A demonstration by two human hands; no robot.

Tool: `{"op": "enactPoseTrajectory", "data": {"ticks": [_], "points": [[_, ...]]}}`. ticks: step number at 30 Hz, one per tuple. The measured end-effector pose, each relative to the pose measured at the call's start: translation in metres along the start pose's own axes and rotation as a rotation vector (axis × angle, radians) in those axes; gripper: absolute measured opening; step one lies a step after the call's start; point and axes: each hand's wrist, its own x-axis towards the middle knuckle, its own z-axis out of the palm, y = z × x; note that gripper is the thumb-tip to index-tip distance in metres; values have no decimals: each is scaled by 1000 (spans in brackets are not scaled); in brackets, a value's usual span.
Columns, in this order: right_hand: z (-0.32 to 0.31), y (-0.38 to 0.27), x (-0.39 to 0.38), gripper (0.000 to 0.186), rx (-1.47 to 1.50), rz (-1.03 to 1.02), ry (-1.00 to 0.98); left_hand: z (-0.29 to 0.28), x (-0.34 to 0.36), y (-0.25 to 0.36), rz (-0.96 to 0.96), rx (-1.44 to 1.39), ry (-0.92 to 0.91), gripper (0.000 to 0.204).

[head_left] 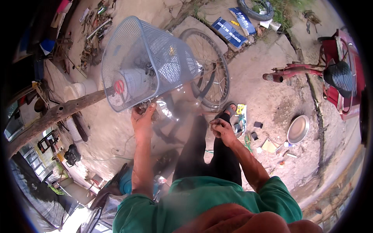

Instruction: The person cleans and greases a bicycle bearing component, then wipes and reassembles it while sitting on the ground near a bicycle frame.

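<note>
A grey wire-mesh bicycle basket [169, 72] tilts in front of me, with its wide opening toward the left. Inside it lie a red ring-shaped thing [119, 86] and some dark coiled pieces [149, 69]. My left hand [143, 118] is at the basket's lower edge, thumb raised and fingers closed around a small part I cannot make out. A shiny silver part [167, 109] shows just right of that hand. Over my thigh, my right hand [223, 129] is closed, fingertips pinched together; anything in them is too small to name. A bicycle wheel [226, 66] stands beyond the basket.
A wooden pole [58, 115] slants in from the left, near a white bucket [79, 90]. Right of my feet are a metal basin [298, 130] and small scattered parts. A red tricycle [351, 73] stands farther right; flattened blue cardboard [229, 33] and a tyre [258, 13] lie beyond.
</note>
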Motion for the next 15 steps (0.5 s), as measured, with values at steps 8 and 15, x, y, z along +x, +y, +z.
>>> {"op": "enactPoseTrajectory", "data": {"ticks": [8, 15], "points": [[-19, -6, -1, 15, -14, -6, 12, 37, -34, 2, 9, 81, 15, 54], [-35, -6, 5, 13, 25, 41, 83, 92, -63, 30, -61, -174, -117, 32]]}}
